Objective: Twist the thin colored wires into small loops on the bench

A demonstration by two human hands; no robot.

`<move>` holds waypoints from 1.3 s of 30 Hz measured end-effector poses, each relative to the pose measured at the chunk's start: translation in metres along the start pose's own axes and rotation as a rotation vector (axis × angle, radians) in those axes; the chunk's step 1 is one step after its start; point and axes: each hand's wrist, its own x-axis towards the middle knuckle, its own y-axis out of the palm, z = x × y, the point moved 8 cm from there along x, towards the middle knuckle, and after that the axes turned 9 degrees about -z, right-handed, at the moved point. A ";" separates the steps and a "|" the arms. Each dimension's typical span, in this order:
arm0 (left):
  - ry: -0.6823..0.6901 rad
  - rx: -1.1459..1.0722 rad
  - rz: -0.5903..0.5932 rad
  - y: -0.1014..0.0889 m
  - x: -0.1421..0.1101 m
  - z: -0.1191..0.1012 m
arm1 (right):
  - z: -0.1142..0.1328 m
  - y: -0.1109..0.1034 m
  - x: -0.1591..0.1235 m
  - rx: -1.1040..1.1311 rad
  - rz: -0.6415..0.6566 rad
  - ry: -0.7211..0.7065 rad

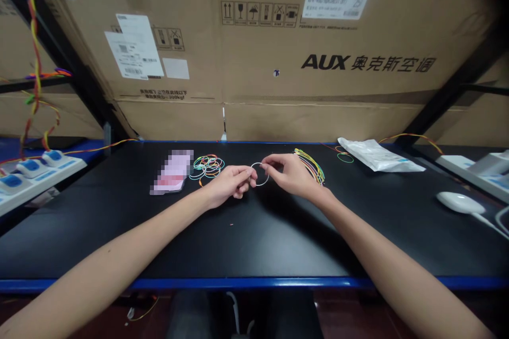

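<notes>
Far left: a power strip (pixel 27 177) with blue switches sits on the left end of the bench (pixel 238 282), and an orange wire runs from near it toward the back edge.

Packet: a pink packet (pixel 170 171), too blurred to read, lies near the back edge.

Coloured loops: a loose heap of coloured loops (pixel 207 166) lies just right of the packet, close to my left hand.

Left hand: my left hand (pixel 230 180) is near the middle of the bench, pinching the left side of the wire loop between thumb and fingertips.

Wire loop: this thin pale wire loop (pixel 260 174) sits between my hands, held by both, with its ring open.

Right hand: my right hand (pixel 288 175) pinches the loop's right side the same way.

Wire bundle: a fan of yellow, green and orange wires (pixel 310 166) lies just beside my right hand.

Far right: a white bag (pixel 376 154) lies near the back edge, and a white mouse (pixel 460 202) sits near the right edge.
</notes>
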 end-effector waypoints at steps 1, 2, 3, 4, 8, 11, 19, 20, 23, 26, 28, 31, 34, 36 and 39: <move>0.007 0.001 -0.009 -0.001 0.000 -0.001 | 0.000 -0.001 0.000 0.006 -0.003 0.003; 0.003 -0.019 -0.001 0.000 -0.001 -0.002 | 0.000 -0.001 0.000 0.011 -0.003 0.008; -0.012 -0.057 0.021 0.003 -0.002 -0.002 | -0.001 -0.001 0.001 0.013 -0.001 0.014; -0.033 -0.109 0.055 0.006 -0.004 -0.003 | -0.002 -0.001 0.001 0.014 0.002 0.020; -0.097 -0.243 0.159 0.016 -0.011 -0.004 | -0.005 0.002 0.002 0.017 0.017 0.011; -0.060 -0.169 0.119 0.013 -0.009 -0.004 | -0.003 0.003 0.001 0.010 0.023 -0.005; 0.023 0.002 -0.112 -0.004 -0.002 -0.002 | 0.000 -0.001 0.000 -0.004 0.008 0.042; 0.001 -0.075 -0.067 0.000 -0.003 -0.002 | -0.002 0.000 0.001 0.004 0.013 0.058; -0.062 -0.271 0.081 0.014 -0.008 -0.002 | -0.010 0.003 0.001 0.027 0.030 0.076; -0.091 -0.316 0.158 0.021 -0.011 -0.003 | -0.012 0.007 0.001 0.039 0.045 0.060; -0.086 -0.282 0.169 0.022 -0.012 -0.002 | -0.010 0.008 0.001 0.044 0.050 0.049; -0.044 -0.167 0.137 0.019 -0.011 -0.002 | -0.006 0.007 0.000 0.041 0.042 0.035; 0.029 -0.011 0.021 0.010 -0.007 -0.004 | -0.003 0.003 0.000 0.022 0.026 0.050; 0.070 0.076 -0.093 0.001 -0.005 -0.005 | -0.002 0.002 0.000 0.013 0.032 0.066; 0.061 0.059 -0.147 -0.003 -0.004 -0.003 | -0.004 0.002 0.000 0.011 0.043 0.073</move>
